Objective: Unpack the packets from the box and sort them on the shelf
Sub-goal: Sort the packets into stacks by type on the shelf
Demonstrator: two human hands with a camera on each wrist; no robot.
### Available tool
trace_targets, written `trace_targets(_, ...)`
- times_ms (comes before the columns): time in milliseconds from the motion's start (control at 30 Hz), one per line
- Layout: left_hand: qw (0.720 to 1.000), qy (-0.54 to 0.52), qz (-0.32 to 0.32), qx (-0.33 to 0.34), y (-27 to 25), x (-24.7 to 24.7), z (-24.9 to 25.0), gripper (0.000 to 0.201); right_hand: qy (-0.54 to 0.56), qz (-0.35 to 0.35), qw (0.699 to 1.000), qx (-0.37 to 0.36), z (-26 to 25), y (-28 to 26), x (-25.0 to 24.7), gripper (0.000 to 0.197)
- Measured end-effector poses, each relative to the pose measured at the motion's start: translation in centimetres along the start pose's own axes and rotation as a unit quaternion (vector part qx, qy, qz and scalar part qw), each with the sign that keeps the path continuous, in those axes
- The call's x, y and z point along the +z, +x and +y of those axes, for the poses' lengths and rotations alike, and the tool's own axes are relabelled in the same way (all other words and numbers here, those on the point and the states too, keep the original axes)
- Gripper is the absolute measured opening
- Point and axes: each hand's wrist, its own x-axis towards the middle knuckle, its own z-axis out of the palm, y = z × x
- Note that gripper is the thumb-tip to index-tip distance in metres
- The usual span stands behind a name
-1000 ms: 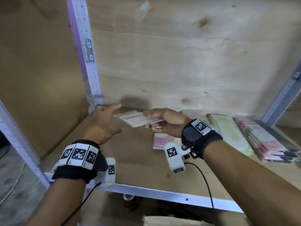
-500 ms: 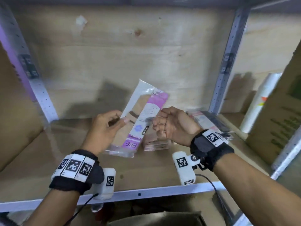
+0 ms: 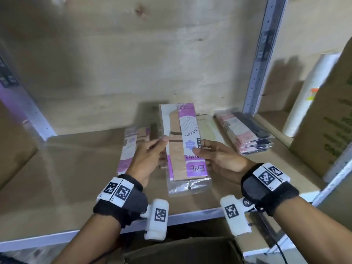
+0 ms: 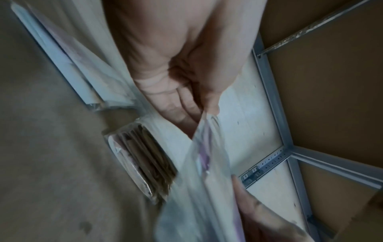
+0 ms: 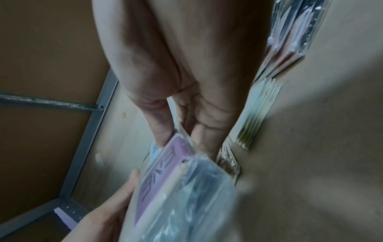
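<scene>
We go left to right. Purple stack (image 3: 129, 147) lies flat on the shelf (image 3: 57, 168). Our left hand (image 3: 147, 160) pinches the left edge of the held packet (image 3: 185, 147), thumb on top; our right hand (image 3: 219, 160) pinches its right edge. Packet hangs over the shelf, label up, between purple stack and cream stack (image 3: 208, 128); pink-black stack (image 3: 245, 132) sits further right, box (image 3: 181, 252) below. Step, we judge: sorting this packet. Next move calls for lowering it onto the matching purple stack, edges aligned. Half a second ago the packet was tilted up diagonally; now it's squared and lower, view shifted down.
</scene>
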Motion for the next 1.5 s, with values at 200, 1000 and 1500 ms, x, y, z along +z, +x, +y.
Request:
trace_targets(200,0.997,-0.03,0.071,-0.007,2.5,-0.8,1.8,0.02,-0.032,-0.025,0.999,0.034,0.8,0.3,-1.5,0.034)
trace_targets(1000,0.976,-0.087,0.194,-0.046,1.6,-3.8,2.0,0.018,0.153,0.149,0.977,-0.02,-0.1,0.3,-1.0,0.049)
trace_targets(1500,0.972,-0.194,0.129,-0.031,1.0,-1.9,1.5,0.028,0.188,0.16,0.964,-0.095,0.0,3.0,2.3,0.013)
